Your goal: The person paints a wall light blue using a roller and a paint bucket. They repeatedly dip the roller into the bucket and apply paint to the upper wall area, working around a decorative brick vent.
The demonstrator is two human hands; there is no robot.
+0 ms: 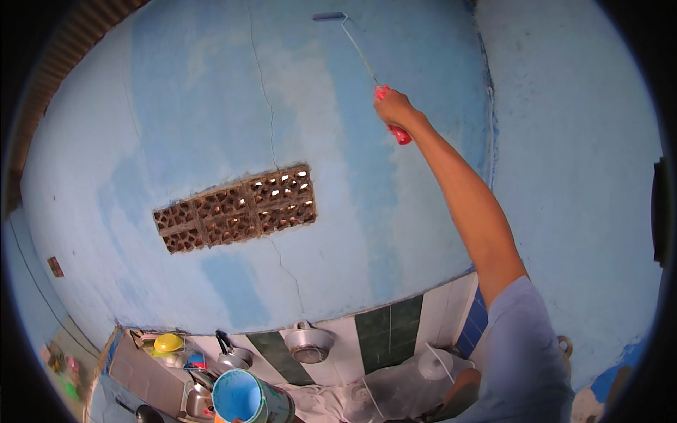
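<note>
High in front of me, my right hand [394,109] is closed around the red handle [401,135] of a paint roller. The roller's thin metal frame [361,55] runs up and left to a dark blue-grey sleeve [328,17], which appears to be at the upper part of the light blue wall [227,143]. Darker blue patches mark parts of this wall. A bucket [277,403] with blue paint inside stands out at the bottom, left of centre. A small brown bit at its lower rim may be a finger of my left hand; the rest of that hand is hidden.
Brown vent blocks [232,217] are set in the cracked wall. Below hang an aluminium pot [309,343] and a pan [235,358] on tiles; a yellow bowl [168,342] sits in a rack. Translucent plastic sheeting [396,388] lies low right. Another wall [571,158] meets at the right.
</note>
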